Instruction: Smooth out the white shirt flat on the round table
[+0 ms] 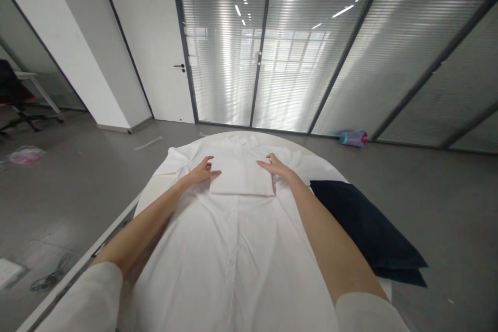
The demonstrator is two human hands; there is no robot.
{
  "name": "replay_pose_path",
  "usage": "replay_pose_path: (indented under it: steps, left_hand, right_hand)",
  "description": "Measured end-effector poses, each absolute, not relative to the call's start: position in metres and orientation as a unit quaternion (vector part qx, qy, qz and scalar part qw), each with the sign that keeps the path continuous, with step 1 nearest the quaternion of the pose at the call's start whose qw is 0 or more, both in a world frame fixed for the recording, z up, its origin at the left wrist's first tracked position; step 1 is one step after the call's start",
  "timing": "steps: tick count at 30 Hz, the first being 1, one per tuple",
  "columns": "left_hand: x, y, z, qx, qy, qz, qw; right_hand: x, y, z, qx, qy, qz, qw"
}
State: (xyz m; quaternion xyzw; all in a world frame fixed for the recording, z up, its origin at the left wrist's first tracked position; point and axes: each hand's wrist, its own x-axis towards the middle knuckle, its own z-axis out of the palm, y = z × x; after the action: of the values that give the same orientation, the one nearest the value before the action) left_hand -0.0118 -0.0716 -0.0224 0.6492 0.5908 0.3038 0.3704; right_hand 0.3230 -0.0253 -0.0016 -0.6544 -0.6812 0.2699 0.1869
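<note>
Both your left hand (202, 170) and right hand (277, 166) lay flat and open beside the folded white cloth (241, 176) on the white shirt (233, 249), so a push could have crumpled it.

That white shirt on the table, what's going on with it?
A person has both hands on a small folded white cloth that lies on top of a white shirt spread flat over a round white table. The left hand rests at the cloth's left edge, the right hand at its right edge, fingers flat and open. A folded dark navy garment lies on the table beside the right arm.
</note>
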Motion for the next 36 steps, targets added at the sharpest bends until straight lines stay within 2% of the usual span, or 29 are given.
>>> replay_pose_path:
  steps: [2,4,10,12,15,19,24,29,32,36]
  left_hand:
    - [-0.020,-0.084,-0.017,0.633,0.506,0.324,0.488]
    - [-0.024,-0.096,-0.011,0.621,0.447,0.330,0.553]
    - [0.008,-0.092,0.035,0.510,0.473,0.487,0.528]
    - [0.038,-0.084,0.059,0.480,0.430,0.499,0.580]
    - [0.103,-0.077,0.089,0.502,0.283,0.444,0.686]
    - [0.213,-0.081,0.094,0.450,0.235,0.466,0.725]
    - [0.329,-0.098,0.061,0.356,0.301,0.483,0.741]
    - [0.365,-0.115,0.025,0.332,0.348,0.494,0.725]
    - [0.367,-0.119,0.006,0.322,0.384,0.504,0.703]
    - [0.369,-0.125,-0.005,0.330,0.415,0.517,0.672]
  right_hand:
    - [0.326,-0.033,0.000,-0.626,-0.671,0.317,0.239]
    - [0.328,-0.043,0.007,-0.599,-0.666,0.348,0.277]
    - [0.352,-0.097,0.065,-0.539,-0.607,0.393,0.432]
    - [0.376,-0.124,0.086,-0.529,-0.536,0.420,0.506]
    - [0.427,-0.169,0.103,-0.535,-0.411,0.425,0.604]
    - [0.494,-0.232,0.093,-0.560,-0.298,0.390,0.667]
    - [0.535,-0.296,0.059,-0.595,-0.215,0.366,0.683]
    - [0.537,-0.326,0.033,-0.616,-0.195,0.370,0.667]
    - [0.533,-0.335,0.019,-0.674,-0.223,0.356,0.607]
    - [0.536,-0.342,0.007,-0.799,-0.320,0.188,0.473]
